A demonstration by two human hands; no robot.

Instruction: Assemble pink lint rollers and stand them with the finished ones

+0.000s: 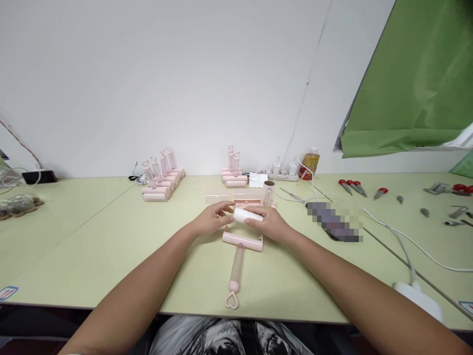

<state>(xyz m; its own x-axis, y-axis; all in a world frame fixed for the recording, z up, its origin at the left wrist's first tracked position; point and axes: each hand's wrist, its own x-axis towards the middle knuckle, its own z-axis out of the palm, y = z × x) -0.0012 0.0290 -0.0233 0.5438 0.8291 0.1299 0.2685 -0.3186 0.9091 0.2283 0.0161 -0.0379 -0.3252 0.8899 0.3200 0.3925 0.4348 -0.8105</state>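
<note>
My right hand (271,224) is wrapped round the right end of a white roll (244,215) above the table. Beside the roll's left end is my left hand (211,218), its fingers apart and curved, with nothing in them. Just below the roll lies a pink roller frame (243,241) with a clear handle (237,268) that ends in a heart-shaped loop (231,300) towards me. Behind the roll are a pink open cover (248,202), partly hidden by my hands, and clear pale pieces (217,197). An upright tube (268,193) stands behind my right hand.
Pink rollers stand in a row at the back left (157,190), with another group at the back centre (235,180). Scissors (291,194), a bottle (309,162), a power strip (283,176) and white cables lie right of centre. Red-handled tools (356,187) and a white adapter (419,301) are farther right.
</note>
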